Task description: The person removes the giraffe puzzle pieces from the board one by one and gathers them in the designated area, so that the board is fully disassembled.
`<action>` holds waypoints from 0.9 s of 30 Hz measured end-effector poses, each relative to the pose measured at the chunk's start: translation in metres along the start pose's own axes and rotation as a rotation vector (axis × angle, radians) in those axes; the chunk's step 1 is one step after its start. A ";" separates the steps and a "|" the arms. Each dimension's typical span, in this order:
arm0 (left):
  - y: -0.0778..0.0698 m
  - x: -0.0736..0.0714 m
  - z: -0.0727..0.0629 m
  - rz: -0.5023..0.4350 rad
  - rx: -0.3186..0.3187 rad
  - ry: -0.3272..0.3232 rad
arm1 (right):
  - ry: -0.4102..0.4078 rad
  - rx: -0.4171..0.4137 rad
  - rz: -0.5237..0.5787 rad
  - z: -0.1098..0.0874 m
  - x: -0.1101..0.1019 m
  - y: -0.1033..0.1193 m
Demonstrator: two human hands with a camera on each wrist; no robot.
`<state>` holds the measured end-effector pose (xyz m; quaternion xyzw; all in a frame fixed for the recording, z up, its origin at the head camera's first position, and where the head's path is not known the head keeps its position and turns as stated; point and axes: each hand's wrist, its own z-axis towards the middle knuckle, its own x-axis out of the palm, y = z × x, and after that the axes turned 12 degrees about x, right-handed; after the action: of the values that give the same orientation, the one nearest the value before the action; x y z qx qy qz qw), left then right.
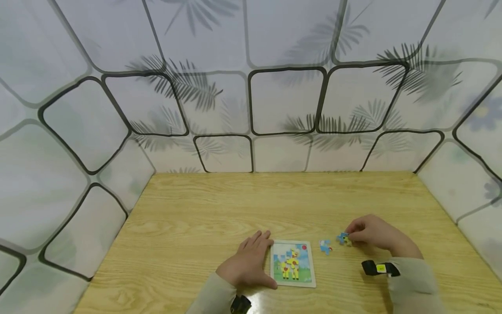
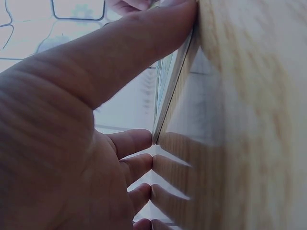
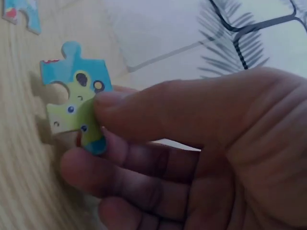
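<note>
My right hand [image 1: 378, 233] pinches a jigsaw puzzle piece [image 3: 76, 88] between thumb and fingers, tilted above the wooden table. The piece is blue and yellow-green with part of an animal's face on it. My left hand [image 1: 251, 261] lies spread along the left side of a square puzzle board [image 1: 313, 270]. Its thumb and index finger touch the board's edge near two corners, the other fingers straight. Several joined pieces on the board form a yellow giraffe [image 1: 292, 264] with red spots. Between the board and the right hand lies a loose blue puzzle piece [image 1: 325, 247].
The wooden table [image 1: 188, 213] reaches back to a wall covering [image 1: 219, 104] of white fabric with dark outlines and leaf prints. It also rises at the left and right sides. A black strap [image 1: 380, 268] sits on the right wrist.
</note>
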<state>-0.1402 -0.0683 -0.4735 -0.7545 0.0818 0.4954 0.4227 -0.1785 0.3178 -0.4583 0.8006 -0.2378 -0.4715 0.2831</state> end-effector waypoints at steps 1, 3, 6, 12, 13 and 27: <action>0.000 0.000 0.000 -0.003 0.000 -0.002 | 0.001 0.006 -0.009 0.002 0.001 -0.001; 0.001 0.000 0.000 0.005 0.001 -0.003 | 0.011 0.004 -0.009 0.005 0.005 -0.002; 0.001 0.001 0.001 0.016 0.003 -0.001 | 0.025 0.002 0.001 0.008 0.010 0.000; 0.002 0.001 0.000 0.021 0.008 -0.001 | 0.022 0.010 -0.001 0.008 0.016 0.005; 0.002 0.001 0.001 0.019 0.008 -0.003 | 0.017 0.013 -0.006 0.008 0.017 0.005; 0.006 0.004 0.001 -0.009 0.015 -0.013 | -0.040 0.070 -0.052 0.009 0.019 0.005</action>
<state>-0.1421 -0.0699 -0.4804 -0.7485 0.0794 0.4977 0.4309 -0.1785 0.3000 -0.4697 0.8065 -0.2388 -0.4859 0.2376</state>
